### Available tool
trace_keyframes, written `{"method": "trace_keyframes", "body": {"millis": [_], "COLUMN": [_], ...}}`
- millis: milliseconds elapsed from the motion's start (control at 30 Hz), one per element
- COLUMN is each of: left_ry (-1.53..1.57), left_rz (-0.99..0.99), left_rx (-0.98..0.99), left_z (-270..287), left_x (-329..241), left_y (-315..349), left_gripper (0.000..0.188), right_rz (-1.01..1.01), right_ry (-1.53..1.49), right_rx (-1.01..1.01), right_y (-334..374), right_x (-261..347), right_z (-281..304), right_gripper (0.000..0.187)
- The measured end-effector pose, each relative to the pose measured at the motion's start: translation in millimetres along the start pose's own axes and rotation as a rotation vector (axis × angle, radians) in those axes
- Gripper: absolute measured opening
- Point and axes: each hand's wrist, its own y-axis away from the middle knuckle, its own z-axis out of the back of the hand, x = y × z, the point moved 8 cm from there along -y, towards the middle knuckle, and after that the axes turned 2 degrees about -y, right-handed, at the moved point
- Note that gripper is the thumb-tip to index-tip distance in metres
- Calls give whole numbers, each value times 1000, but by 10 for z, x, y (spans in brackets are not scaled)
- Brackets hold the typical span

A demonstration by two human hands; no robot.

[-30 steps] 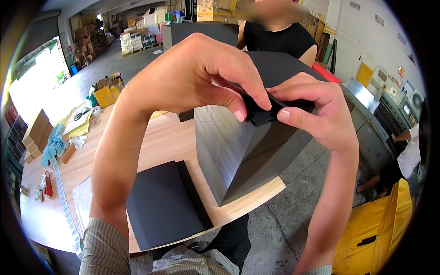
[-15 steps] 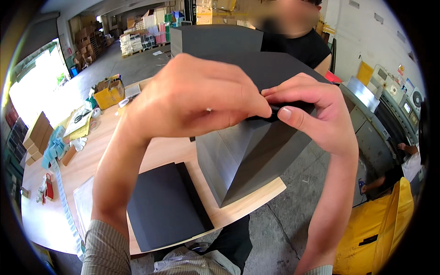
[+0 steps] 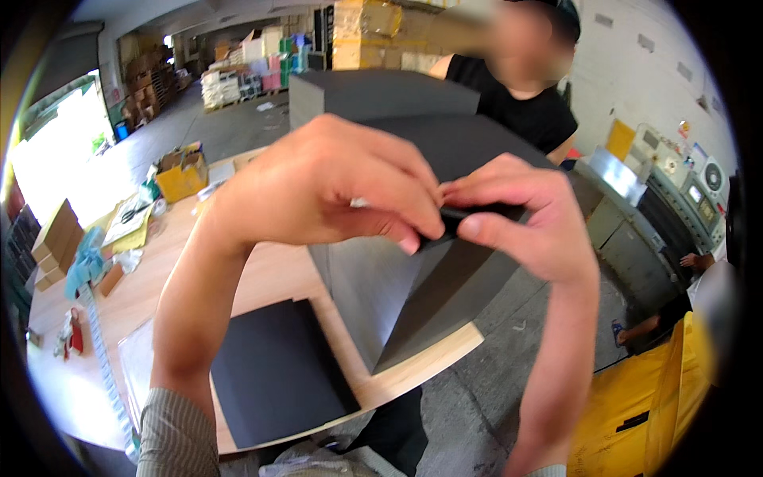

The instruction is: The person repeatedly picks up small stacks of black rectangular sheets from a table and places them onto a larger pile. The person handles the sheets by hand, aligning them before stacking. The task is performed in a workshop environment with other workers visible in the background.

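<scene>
A tall dark-grey block (image 3: 358,282), a stack of sheets or a box, I cannot tell which, stands on the table's near right edge. At its top near corner, my right hand (image 3: 528,211) pinches a black flat piece (image 3: 455,225) between thumb and fingers. My left hand (image 3: 342,187) is closed beside it, fingertips and thumb at the same black edge, nearly touching the right fingers. Something small and white shows inside the left hand's curl. Left of the block, several black sheets or folders (image 3: 278,374) lie flat on the table.
Behind the block rises a second dark-grey block (image 3: 397,94), with a person in black (image 3: 517,111) beyond. The wooden table (image 3: 274,274) bears a yellow carton (image 3: 181,175), scissors (image 3: 131,213) and a red-handled tool (image 3: 74,332). A yellow bag (image 3: 636,413) and machine (image 3: 636,230) stand at right.
Both hands have shifted slightly left and lower in view, along with the scene. The left thumb now shows below its fingers at the black edge. The person behind appears more fully.
</scene>
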Motion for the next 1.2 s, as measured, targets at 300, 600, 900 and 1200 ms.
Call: {"method": "trace_keyframes", "body": {"millis": [300, 600, 900, 1200], "left_ry": [54, -58, -428, -374], "left_rz": [101, 28, -143, -73], "left_rx": [20, -22, -229, -317], "left_z": [82, 98, -28, 2], "left_x": [8, -65, -233, -202], "left_y": [-47, -8, 155, 117], "left_gripper": [22, 29, 35, 40], "right_rz": [7, -3, 17, -5], "right_ry": [5, 7, 33, 26], "right_rx": [34, 30, 33, -1], "right_y": [-48, -42, -30, -21], "right_x": [60, 49, 107, 74], "right_z": [12, -3, -1, 7], "right_gripper": [23, 23, 26, 23]}}
